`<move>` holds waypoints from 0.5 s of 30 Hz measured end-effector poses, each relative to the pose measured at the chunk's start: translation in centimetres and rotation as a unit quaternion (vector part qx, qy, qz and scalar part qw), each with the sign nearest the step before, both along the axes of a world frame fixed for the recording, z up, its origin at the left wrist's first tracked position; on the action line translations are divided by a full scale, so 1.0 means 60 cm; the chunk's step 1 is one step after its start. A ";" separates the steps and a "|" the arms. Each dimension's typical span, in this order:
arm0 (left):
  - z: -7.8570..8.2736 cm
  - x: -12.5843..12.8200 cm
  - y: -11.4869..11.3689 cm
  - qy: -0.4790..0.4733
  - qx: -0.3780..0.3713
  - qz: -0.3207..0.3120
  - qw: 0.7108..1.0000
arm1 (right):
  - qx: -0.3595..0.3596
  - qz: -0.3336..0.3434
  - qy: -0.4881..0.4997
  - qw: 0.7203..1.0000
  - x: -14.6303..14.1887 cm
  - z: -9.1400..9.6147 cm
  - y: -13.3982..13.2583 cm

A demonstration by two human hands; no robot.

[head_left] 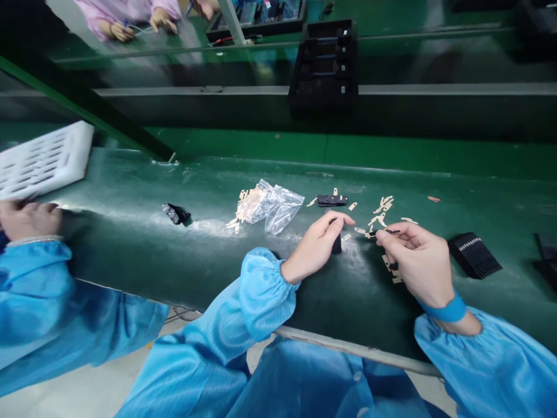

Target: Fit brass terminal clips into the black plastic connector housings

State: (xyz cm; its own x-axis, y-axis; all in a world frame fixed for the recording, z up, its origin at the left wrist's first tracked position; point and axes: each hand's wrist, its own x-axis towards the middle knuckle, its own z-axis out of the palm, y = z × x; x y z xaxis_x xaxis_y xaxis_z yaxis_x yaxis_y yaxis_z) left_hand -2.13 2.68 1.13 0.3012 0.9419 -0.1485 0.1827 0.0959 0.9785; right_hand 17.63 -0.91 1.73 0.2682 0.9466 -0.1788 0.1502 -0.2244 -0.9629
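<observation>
My left hand (314,247) is closed over a flat black piece (336,244), its index finger stretched to the right; the hand covers much of the piece. Thumb and forefinger of my right hand (420,258) pinch a small, thin dark piece (393,232), whose kind I cannot make out. Small cream-coloured tabs (383,206) lie scattered around both hands, some beneath the right one. Just beyond my left hand rests a stack of black pieces (332,201). Further left, a clear plastic bag (282,206) lies beside a heap of the same cream tabs (249,208).
A row of black pieces (474,255) stands right of my right hand. At left are a small black bundle (176,213), a white slotted tray (47,159) and a co-worker's hand (32,220). A green post (108,119) slants down to the bench. Black trays (324,69) stand behind.
</observation>
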 end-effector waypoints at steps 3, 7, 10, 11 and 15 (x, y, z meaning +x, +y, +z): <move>-0.008 0.001 0.001 -0.067 -0.070 0.015 0.995 | 0.010 -0.005 0.025 1.000 0.000 -0.003 -0.001; -0.018 0.004 -0.002 -0.105 -0.065 0.037 0.992 | 0.015 0.007 0.067 0.998 -0.003 -0.008 -0.010; -0.023 0.011 -0.010 -0.127 -0.059 0.028 0.990 | 0.011 0.035 0.071 0.997 -0.012 -0.009 -0.016; -0.024 0.014 -0.013 -0.143 -0.063 0.020 0.988 | 0.011 0.042 0.067 0.997 -0.014 -0.009 -0.017; -0.024 0.024 -0.022 -0.175 -0.070 0.003 0.982 | 0.023 0.037 0.048 0.998 -0.020 -0.014 -0.014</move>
